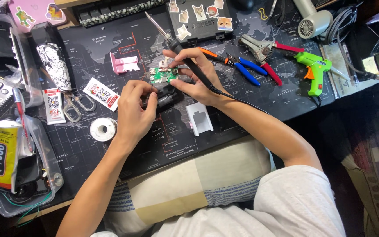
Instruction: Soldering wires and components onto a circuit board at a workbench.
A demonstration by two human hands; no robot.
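Note:
A small green circuit board (162, 76) lies on the dark map-printed desk mat (251, 98), against a black device body (167, 96). My left hand (134, 109) grips that black body from the left. My right hand (196, 77) holds a black soldering iron (172, 44) like a pen, its metal tip pointing up and away to the far left, while the fingertips touch the board's right side. The iron's cord runs under my right forearm.
A white plastic cover (199, 118) and a solder spool (103, 129) lie near my hands. A pink part (125, 64), blue and red pliers (253, 66), a green glue gun (316, 70), scissors (73, 107) and a yellow glue tube (3, 153) surround them.

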